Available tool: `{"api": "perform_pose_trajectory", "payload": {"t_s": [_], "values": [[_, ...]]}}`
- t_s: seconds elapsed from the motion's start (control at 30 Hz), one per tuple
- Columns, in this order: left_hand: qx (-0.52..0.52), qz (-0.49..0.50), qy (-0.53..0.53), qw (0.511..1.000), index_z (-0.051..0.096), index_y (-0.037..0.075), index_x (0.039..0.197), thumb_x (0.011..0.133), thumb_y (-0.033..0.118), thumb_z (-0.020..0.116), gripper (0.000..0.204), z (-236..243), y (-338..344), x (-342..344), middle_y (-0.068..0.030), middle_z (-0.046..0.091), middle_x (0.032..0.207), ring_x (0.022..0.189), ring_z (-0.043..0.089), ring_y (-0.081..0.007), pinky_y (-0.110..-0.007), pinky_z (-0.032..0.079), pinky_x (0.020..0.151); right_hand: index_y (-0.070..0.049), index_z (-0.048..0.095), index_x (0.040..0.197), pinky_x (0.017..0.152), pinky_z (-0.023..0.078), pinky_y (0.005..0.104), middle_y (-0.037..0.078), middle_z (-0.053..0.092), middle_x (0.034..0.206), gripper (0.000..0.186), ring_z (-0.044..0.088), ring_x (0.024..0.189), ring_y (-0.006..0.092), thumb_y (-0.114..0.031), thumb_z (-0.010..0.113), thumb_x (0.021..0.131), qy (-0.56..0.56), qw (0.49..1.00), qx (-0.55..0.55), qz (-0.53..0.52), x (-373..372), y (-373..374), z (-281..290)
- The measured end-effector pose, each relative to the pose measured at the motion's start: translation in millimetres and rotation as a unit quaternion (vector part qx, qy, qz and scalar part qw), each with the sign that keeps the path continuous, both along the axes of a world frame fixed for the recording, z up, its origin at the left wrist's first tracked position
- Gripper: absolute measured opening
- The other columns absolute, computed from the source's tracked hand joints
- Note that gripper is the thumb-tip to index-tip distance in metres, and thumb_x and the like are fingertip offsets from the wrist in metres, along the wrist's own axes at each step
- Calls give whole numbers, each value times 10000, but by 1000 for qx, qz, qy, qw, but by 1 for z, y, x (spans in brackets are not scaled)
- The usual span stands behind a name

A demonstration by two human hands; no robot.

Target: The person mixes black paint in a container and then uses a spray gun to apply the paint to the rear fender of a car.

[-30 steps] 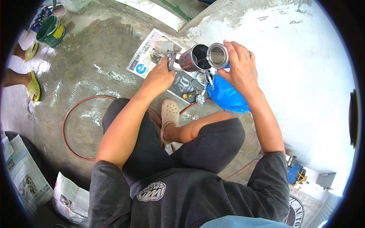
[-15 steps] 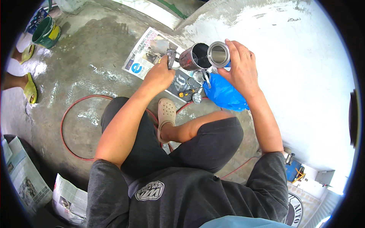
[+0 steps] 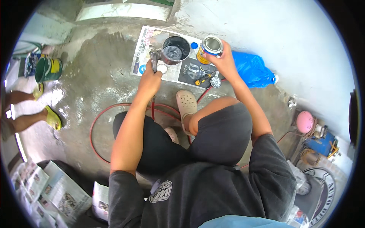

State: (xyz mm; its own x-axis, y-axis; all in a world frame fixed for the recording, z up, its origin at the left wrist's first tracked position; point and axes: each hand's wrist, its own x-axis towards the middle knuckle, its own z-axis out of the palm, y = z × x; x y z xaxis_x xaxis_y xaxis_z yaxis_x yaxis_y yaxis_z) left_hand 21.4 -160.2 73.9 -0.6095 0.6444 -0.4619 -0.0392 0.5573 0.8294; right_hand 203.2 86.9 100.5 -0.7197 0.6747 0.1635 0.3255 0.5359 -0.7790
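My left hand (image 3: 150, 80) is closed around the handle of a spray gun (image 3: 154, 61). The gun's open cup (image 3: 170, 59) has dark grey paint inside. To its right, my right hand (image 3: 225, 64) grips a small open paint can (image 3: 208, 53) with a yellow and blue label, held nearly upright and apart from the cup. Below both hands a newspaper sheet (image 3: 182, 74) lies on the floor. On it are a round white lid (image 3: 162, 68), a blue cap (image 3: 194, 45) and a yellow-and-black tool (image 3: 203, 80). A round metal piece (image 3: 215, 82) lies at its edge.
A blue plastic bag (image 3: 251, 70) rests against the white wall. The red hose (image 3: 91, 138) loops around my feet. Far left stand a green bucket (image 3: 45, 74) and another person's feet in yellow slippers (image 3: 54, 117). A blue machine (image 3: 319, 145) stands at the right.
The can was tipped at the cup's rim with dark paint at its mouth. Now it is upright and away from the cup. The view has shifted.
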Motion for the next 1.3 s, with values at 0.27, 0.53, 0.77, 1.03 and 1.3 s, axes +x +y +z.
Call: {"api": "perform_pose_trajectory", "payload": {"t_s": [0.27,0.53,0.77,1.03,1.3], "values": [[-48,46,-3,998,304,101,1583,900,207,535,729,-22,-34,-12,-215,701,969,884,696,-295,-401,515,839,21,492,1353,1079,429,419,224,581,1273,827,548,1250,362,-276,914,706,28,980,-32,-194,-7,16,-180],[-72,76,-3,994,265,-10,1578,895,196,559,771,-42,-52,-21,-170,720,909,838,670,-233,-349,499,795,72,305,1508,1168,357,417,303,402,1493,1083,404,1415,408,-390,902,731,-41,978,-64,-194,-16,5,-198],[-51,81,-18,995,211,-51,1587,894,186,590,825,-35,-54,-31,-163,719,916,856,665,-218,-319,487,823,46,480,1404,1063,437,445,259,529,1363,690,530,1255,397,-259,769,857,52,943,-120,-306,44,6,-197],[-40,128,-20,991,344,-38,1487,903,143,626,673,-21,-65,-30,-110,661,957,865,659,-188,-331,503,820,21,630,1112,921,489,454,224,638,1081,308,607,1033,391,-146,705,865,-88,907,-52,-409,167,12,-222],[-32,163,-31,986,309,-40,1527,913,126,620,708,-22,-85,-30,-118,669,990,841,677,-185,-306,491,682,-40,661,1110,917,511,485,180,653,1106,323,635,1053,363,-192,727,832,-202,970,93,-103,66,-26,-182]]}}
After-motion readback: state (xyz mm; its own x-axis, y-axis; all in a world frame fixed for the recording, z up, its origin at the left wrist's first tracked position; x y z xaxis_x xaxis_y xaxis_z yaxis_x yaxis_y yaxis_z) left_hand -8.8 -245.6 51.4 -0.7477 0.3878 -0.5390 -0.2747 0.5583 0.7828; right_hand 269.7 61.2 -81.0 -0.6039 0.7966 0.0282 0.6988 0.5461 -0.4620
